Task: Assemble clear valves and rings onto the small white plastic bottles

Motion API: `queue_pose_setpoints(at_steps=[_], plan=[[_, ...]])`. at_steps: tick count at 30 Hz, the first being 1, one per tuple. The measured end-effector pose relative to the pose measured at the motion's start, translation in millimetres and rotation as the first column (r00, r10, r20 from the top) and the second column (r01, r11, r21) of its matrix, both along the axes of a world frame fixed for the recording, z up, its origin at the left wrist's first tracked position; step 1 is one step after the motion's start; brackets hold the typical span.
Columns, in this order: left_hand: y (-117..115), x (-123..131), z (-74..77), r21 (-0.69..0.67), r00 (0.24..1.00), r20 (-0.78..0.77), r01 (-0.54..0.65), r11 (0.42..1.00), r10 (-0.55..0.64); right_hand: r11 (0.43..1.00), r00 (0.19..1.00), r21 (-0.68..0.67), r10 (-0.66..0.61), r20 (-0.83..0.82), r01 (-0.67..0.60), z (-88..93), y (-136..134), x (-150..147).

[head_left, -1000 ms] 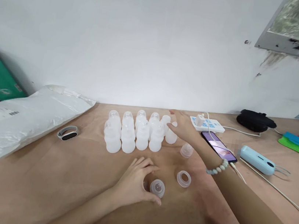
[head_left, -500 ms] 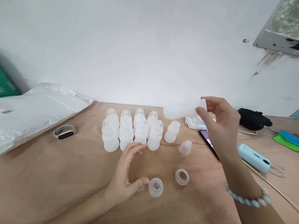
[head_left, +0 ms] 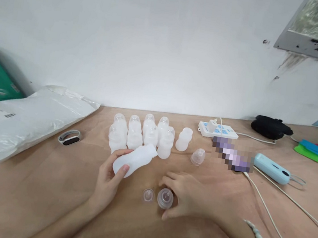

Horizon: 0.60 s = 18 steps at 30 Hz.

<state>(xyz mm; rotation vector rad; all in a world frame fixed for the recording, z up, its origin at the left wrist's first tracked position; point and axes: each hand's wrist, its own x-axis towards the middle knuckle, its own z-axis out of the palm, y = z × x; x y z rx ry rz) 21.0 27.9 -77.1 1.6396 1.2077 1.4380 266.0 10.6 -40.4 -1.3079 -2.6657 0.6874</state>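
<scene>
My left hand (head_left: 108,179) is closed around a white, waisted baby bottle (head_left: 135,160), tilted with its open neck toward the upper right. My right hand (head_left: 184,193) is low over the table, fingers and thumb spread around the right side of a clear round bottle nipple piece (head_left: 165,198); contact is unclear. To the left of that piece lies a smaller clear nipple-like part (head_left: 148,195). A clear dome cap (head_left: 198,156) sits beyond my right hand. Behind my left hand stand several capped bottles (head_left: 165,143) in two rows, and one uncapped bottle (head_left: 184,139) to their right.
At left lie a white plastic parcel (head_left: 29,116) and a fitness band (head_left: 69,137). To the right are a power strip (head_left: 228,132), a pixelated phone (head_left: 232,155), a light-blue device (head_left: 272,168), a black pouch (head_left: 271,127), cables and coloured spatulas (head_left: 314,152). A white wall (head_left: 157,48) rises behind.
The bottle has passed from my right hand to my left and come down. My right hand has moved down and left to the nipple piece; the loose ring is now hidden from view.
</scene>
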Motion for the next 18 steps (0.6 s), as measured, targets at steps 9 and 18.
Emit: queue_pose_setpoints(at_steps=[9,18], plan=[[0,4,-9.7,-0.017,0.99,0.039,0.134,0.991,-0.134,0.945,0.777,0.219,-0.056,-0.627,0.245,3.7,12,16],[-6,8,-10.8,-0.003,0.975,0.01,0.222,0.975,-0.222,0.931,0.795,0.323,0.063,-0.603,0.171,-6.0,9,11]])
